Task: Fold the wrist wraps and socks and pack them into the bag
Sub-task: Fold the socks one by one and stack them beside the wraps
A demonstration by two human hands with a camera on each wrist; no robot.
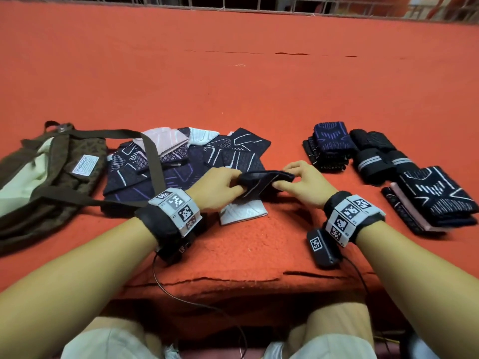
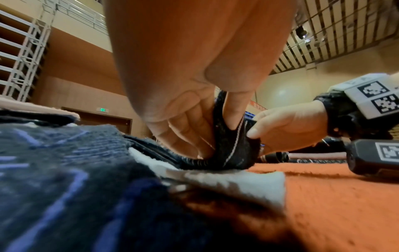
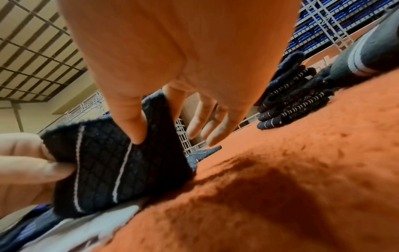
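A black quilted wrist wrap (image 1: 261, 182) with thin white stripes hangs between both hands just above the red surface. My left hand (image 1: 224, 186) pinches its left end (image 2: 228, 146) between thumb and fingers. My right hand (image 1: 298, 183) pinches the right end, thumb on the front face (image 3: 121, 162), the other fingers spread behind. Under the wrap lies a white patterned piece (image 1: 242, 212). A heap of unfolded dark and pink pieces (image 1: 181, 161) lies to the left. The brown bag (image 1: 49, 174) lies open at far left, pale lining showing.
Folded and rolled pieces sit in groups at the right: navy ones (image 1: 329, 143), black rolls with grey stripes (image 1: 381, 159), a stack near the edge (image 1: 435, 200). The bag's strap (image 1: 153, 161) crosses the heap. A black tracker box (image 1: 322, 248) hangs by my right wrist.
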